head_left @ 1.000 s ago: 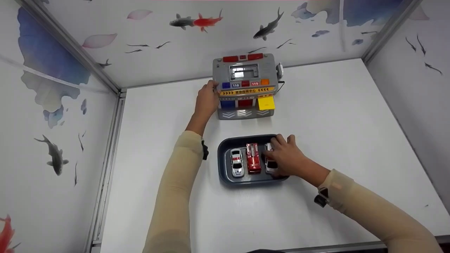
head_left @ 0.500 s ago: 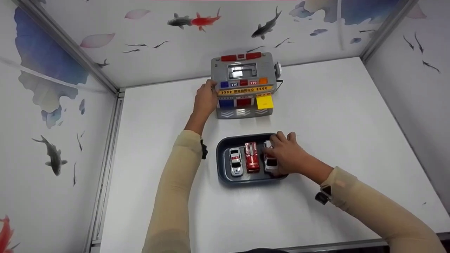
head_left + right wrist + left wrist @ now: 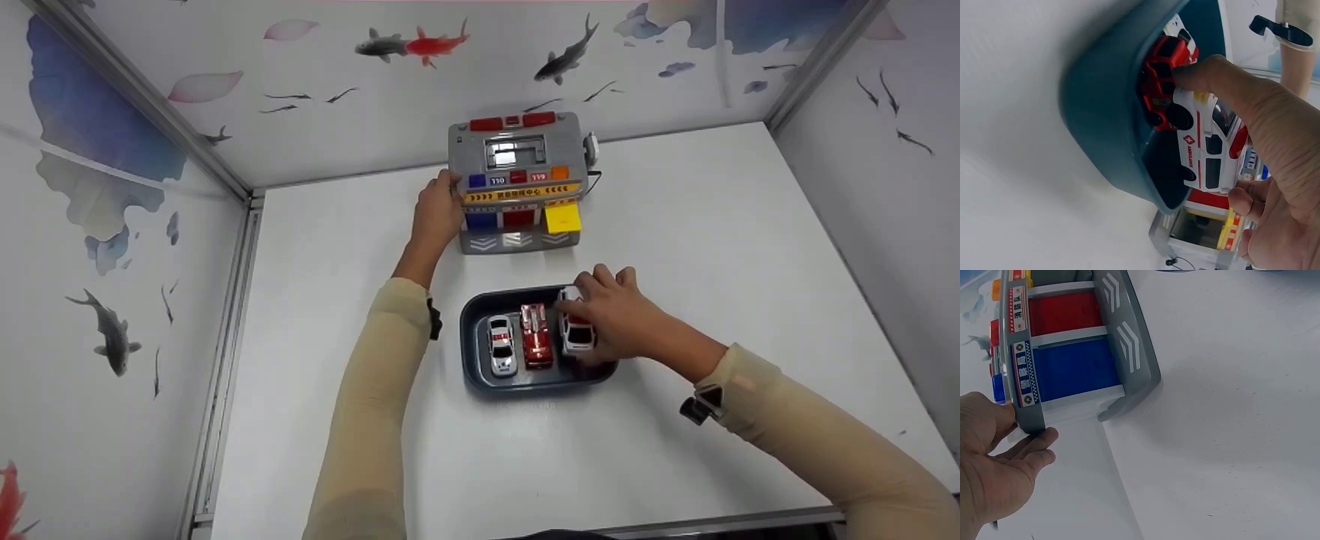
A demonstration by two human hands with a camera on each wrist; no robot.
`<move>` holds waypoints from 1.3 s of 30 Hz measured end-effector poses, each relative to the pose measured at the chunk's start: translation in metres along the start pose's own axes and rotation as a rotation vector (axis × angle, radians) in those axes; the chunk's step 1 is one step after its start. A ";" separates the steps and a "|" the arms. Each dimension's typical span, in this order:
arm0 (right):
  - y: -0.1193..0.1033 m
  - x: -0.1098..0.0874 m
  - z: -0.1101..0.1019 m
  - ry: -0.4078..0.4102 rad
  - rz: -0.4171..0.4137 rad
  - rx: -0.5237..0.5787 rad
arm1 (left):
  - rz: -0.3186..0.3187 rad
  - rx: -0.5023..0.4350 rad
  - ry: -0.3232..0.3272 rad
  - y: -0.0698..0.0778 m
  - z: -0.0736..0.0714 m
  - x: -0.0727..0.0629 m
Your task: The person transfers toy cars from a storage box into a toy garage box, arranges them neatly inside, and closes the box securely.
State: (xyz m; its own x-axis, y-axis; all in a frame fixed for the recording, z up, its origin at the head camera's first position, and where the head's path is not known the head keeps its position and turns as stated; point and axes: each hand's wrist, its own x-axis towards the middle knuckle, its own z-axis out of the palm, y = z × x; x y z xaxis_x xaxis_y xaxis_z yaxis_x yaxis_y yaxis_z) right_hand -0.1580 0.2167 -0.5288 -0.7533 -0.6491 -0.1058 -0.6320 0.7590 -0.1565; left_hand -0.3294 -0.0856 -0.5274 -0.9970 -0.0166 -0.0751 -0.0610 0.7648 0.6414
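Observation:
My right hand (image 3: 626, 315) grips a white toy ambulance (image 3: 1207, 146) with red stripes, thumb on one end and fingers at the other. The ambulance is tilted over the right part of a dark blue tray (image 3: 1103, 112). Beside it in the tray lie a red toy fire engine (image 3: 535, 337) and a white toy police car (image 3: 502, 346). At the back, my left hand (image 3: 437, 210) holds the left edge of a grey toy garage (image 3: 469, 150). In the left wrist view, thumb and fingers pinch that edge, near the garage's blue door (image 3: 1078, 368).
A yellow flap (image 3: 562, 217) sticks out of the garage's front at the right, and a thin dark cord (image 3: 595, 180) hangs on its right side. White walls with painted fish (image 3: 435, 45) border the white table (image 3: 720, 225).
My right hand has taken the ambulance up from the tray floor and slightly toward the back. My left hand keeps its hold on the garage.

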 end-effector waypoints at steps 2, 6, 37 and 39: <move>0.002 0.001 -0.006 0.005 0.007 0.000 | -0.002 -0.003 0.001 0.000 0.000 0.000; 0.008 0.003 -0.014 0.002 0.030 -0.003 | -0.005 -0.009 0.003 0.000 0.000 0.000; 0.082 0.021 -0.027 0.020 0.198 0.030 | -0.004 0.001 0.001 -0.003 0.003 0.002; 0.085 0.024 -0.026 0.013 0.210 0.029 | -0.002 0.000 0.007 -0.003 0.004 0.002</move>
State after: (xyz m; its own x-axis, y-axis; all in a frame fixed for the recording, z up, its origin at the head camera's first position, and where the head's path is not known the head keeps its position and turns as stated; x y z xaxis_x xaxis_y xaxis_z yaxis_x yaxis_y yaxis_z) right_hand -0.2345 0.2673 -0.5193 -0.8701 -0.4762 -0.1267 -0.4558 0.8755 -0.1604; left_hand -0.3313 -0.0856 -0.5321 -0.9972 -0.0226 -0.0714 -0.0632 0.7646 0.6414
